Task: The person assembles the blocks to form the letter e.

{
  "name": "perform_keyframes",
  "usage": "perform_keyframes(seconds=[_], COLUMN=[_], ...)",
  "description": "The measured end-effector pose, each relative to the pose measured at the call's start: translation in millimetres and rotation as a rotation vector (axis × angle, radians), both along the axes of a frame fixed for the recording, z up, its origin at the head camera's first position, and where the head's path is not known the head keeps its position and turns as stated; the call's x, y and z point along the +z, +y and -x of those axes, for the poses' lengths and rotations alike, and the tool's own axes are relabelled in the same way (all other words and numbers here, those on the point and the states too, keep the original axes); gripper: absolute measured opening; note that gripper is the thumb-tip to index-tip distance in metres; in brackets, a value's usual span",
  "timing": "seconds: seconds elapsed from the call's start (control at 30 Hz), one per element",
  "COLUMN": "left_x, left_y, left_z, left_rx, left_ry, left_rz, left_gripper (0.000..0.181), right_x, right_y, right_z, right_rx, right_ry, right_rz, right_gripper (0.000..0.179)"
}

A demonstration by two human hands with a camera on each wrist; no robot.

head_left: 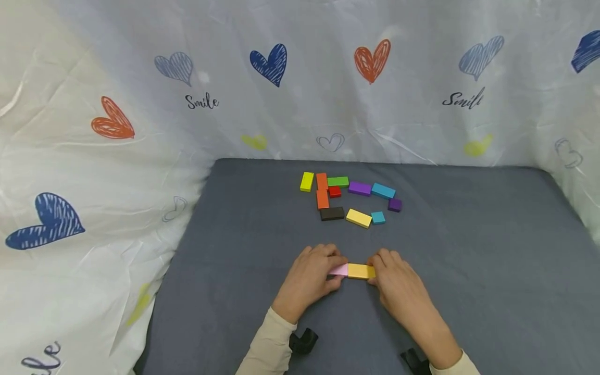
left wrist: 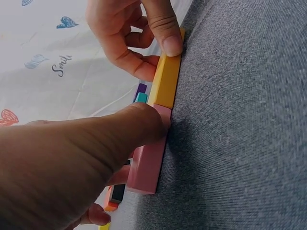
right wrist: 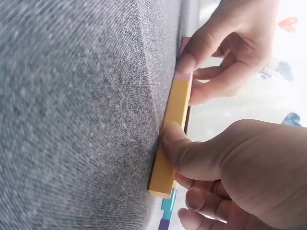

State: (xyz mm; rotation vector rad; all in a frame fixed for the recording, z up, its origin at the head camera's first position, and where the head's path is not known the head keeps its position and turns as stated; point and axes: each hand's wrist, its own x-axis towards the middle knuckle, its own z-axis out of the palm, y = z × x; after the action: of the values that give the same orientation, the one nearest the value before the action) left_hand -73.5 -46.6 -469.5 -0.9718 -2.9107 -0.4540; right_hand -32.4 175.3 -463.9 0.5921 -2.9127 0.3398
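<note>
Near the front of the grey cloth, a pink block [head_left: 339, 270] and an orange-yellow block [head_left: 360, 271] lie end to end, their short ends touching. My left hand [head_left: 313, 276] pinches the pink block between thumb and fingers. The right hand [head_left: 402, 284] pinches the orange-yellow block the same way, near its right end. Seen from the left wrist, the pink block [left wrist: 148, 165] rests on the cloth, its middle partly hidden by my thumb. In the right wrist view the orange-yellow block [right wrist: 176, 110] also lies flat on the cloth.
Farther back lies a loose ring of blocks: yellow [head_left: 307, 182], orange [head_left: 322, 181], green [head_left: 338, 181], red [head_left: 335, 191], purple [head_left: 360, 188], blue [head_left: 383, 190], black [head_left: 332, 213], pale yellow [head_left: 359, 218] and others. A white heart-printed curtain [head_left: 319, 114] borders the grey cloth [head_left: 244, 224].
</note>
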Motion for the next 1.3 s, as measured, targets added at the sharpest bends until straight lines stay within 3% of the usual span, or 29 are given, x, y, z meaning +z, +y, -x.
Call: perform_keyframes(seconds=[0.57,0.87,1.0,1.2,1.3], left_x=[-0.5,-0.4,-1.7,-6.1,-8.7], left_y=[0.2,2.2,4.7,8.6,11.5], left_z=[-2.6,-14.0,-20.4,-29.6,-33.9], left_rx=[0.005,0.061,0.094,0.100,0.101], left_ry=[-0.014,-0.007,0.054,0.256,0.315], left_rz=[-0.020,-0.001,0.009,0.085,0.102], left_gripper=[0.029,0.037,0.039,0.037,0.036], right_x=[3.1,3.5,4.2,4.6,4.0], right_y=[-2.7,-2.4,-2.4,-2.0,-1.1], right_z=[1.2,0.7,1.6,3.2,3.6], right_rx=[-0.014,0.000,-0.005,-0.013,-0.011], right_ry=[-0.036,-0.051,-0.061,-0.088,-0.086], right_rz=[0.005,0.032,0.034,0.042,0.048], right_gripper=[0.036,0.037,0.037,0.038,0.038])
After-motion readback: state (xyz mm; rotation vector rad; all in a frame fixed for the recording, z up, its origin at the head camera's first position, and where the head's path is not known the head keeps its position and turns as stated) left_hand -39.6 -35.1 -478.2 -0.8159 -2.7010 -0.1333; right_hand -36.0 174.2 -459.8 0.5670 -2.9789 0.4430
